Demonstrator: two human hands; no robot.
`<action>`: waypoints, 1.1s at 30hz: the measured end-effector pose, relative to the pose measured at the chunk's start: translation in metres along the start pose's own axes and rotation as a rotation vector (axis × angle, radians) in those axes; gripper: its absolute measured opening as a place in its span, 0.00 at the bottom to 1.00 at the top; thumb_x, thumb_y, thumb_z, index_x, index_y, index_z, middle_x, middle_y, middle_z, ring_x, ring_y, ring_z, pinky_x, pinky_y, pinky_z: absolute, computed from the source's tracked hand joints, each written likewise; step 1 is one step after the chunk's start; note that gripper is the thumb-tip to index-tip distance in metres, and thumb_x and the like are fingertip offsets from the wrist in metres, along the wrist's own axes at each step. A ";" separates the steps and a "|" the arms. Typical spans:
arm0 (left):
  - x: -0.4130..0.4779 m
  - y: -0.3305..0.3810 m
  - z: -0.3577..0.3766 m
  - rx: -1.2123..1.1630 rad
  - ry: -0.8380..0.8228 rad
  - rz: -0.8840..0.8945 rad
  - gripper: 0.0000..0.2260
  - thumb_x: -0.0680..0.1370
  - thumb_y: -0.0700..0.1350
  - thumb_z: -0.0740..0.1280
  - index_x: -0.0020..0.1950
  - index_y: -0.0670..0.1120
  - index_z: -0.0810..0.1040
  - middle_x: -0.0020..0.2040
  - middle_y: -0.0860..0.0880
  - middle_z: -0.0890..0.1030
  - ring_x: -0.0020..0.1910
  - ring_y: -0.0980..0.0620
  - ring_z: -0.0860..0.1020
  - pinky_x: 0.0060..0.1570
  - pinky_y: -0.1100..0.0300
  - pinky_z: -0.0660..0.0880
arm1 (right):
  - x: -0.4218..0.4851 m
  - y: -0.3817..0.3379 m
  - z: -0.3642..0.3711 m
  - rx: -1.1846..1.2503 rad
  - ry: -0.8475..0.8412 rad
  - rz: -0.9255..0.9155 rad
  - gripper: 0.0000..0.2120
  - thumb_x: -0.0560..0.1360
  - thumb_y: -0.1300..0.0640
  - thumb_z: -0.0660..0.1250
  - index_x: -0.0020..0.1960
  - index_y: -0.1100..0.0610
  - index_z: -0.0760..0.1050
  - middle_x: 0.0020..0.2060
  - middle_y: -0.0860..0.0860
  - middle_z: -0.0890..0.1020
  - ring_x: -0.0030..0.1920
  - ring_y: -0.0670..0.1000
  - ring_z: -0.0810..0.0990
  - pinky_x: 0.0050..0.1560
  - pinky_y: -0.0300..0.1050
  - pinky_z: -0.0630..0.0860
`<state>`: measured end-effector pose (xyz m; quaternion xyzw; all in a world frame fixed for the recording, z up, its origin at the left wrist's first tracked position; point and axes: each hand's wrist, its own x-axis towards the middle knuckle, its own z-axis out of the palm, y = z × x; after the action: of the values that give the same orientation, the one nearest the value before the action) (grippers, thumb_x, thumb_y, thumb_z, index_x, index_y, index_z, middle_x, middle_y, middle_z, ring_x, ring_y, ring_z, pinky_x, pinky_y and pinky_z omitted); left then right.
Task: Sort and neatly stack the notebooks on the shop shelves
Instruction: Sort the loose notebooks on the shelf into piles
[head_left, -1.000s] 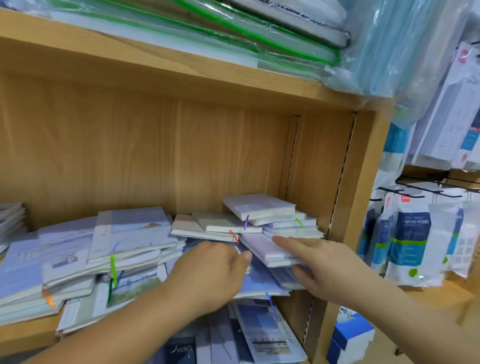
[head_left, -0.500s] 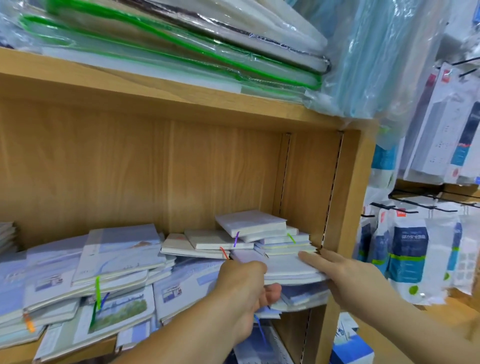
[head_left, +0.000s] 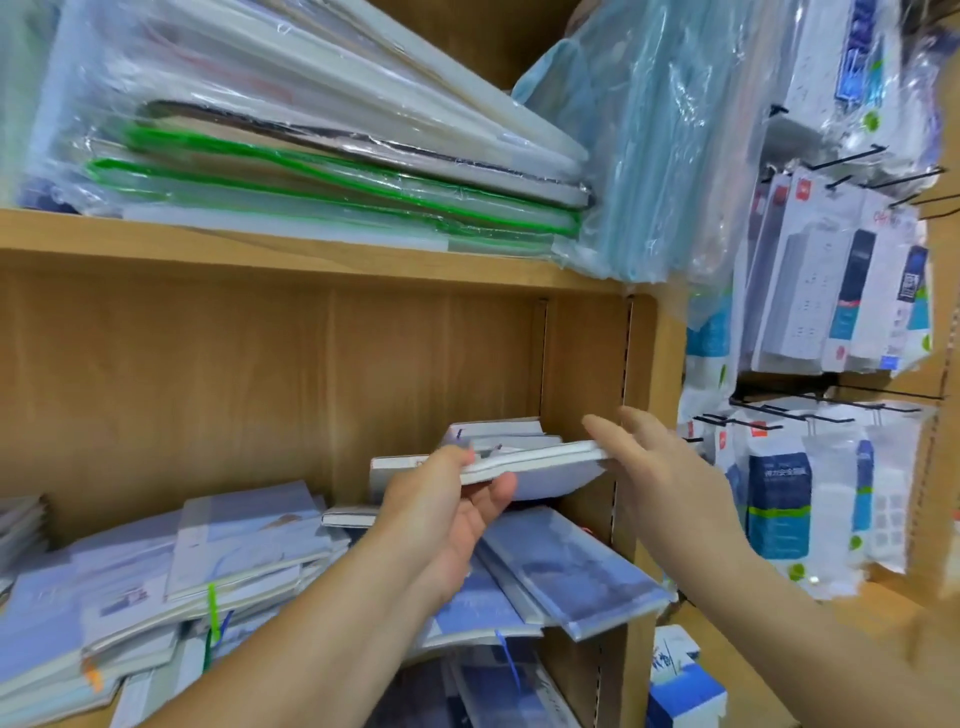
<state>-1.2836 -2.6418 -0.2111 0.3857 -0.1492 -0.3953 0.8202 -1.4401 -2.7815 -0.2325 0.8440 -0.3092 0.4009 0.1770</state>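
My left hand (head_left: 451, 512) grips the left end of a small pile of white notebooks (head_left: 540, 460) and holds it in the air above the wooden shelf (head_left: 636, 618). My right hand (head_left: 660, 475) touches the pile's right end with flat, spread fingers. Under the raised pile, blue plastic-wrapped notebooks (head_left: 569, 566) lie askew and stick out over the shelf's front edge. A loose heap of pale blue notebooks (head_left: 218, 551) with green and orange ribbon markers covers the left of the shelf.
The shelf above (head_left: 291, 254) carries wrapped folders with green edges (head_left: 332, 182). The cabinet's side panel (head_left: 641, 364) stands right beside my right hand. Packaged power strips (head_left: 841, 291) hang on hooks to the right. More notebooks lie on the shelf below (head_left: 493, 686).
The small white pile rested on the shelf one second ago. Both hands have since lifted it clear, uncovering the blue notebooks beneath. The camera has tilted upward.
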 end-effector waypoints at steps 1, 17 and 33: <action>-0.005 -0.004 -0.004 0.002 0.007 0.008 0.05 0.81 0.35 0.66 0.54 0.35 0.78 0.34 0.41 0.85 0.28 0.47 0.83 0.27 0.62 0.79 | -0.012 -0.003 -0.002 0.026 0.018 0.025 0.27 0.70 0.73 0.72 0.65 0.53 0.78 0.54 0.56 0.80 0.46 0.62 0.81 0.32 0.55 0.80; -0.057 -0.058 -0.092 0.579 -0.055 -0.167 0.09 0.81 0.44 0.66 0.57 0.41 0.80 0.40 0.41 0.85 0.33 0.46 0.79 0.35 0.55 0.78 | -0.118 -0.020 -0.004 0.958 -0.515 0.905 0.12 0.75 0.43 0.72 0.50 0.51 0.84 0.47 0.47 0.80 0.44 0.48 0.80 0.41 0.43 0.79; -0.148 -0.015 -0.121 0.671 -0.149 0.202 0.11 0.76 0.46 0.70 0.43 0.38 0.84 0.42 0.34 0.84 0.38 0.45 0.80 0.42 0.51 0.75 | -0.143 -0.076 -0.095 0.815 -0.283 0.598 0.17 0.79 0.48 0.65 0.67 0.46 0.77 0.54 0.34 0.76 0.56 0.36 0.77 0.50 0.35 0.72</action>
<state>-1.3200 -2.4726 -0.2932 0.5868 -0.3676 -0.2682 0.6698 -1.5129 -2.6189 -0.2900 0.7651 -0.3764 0.4039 -0.3314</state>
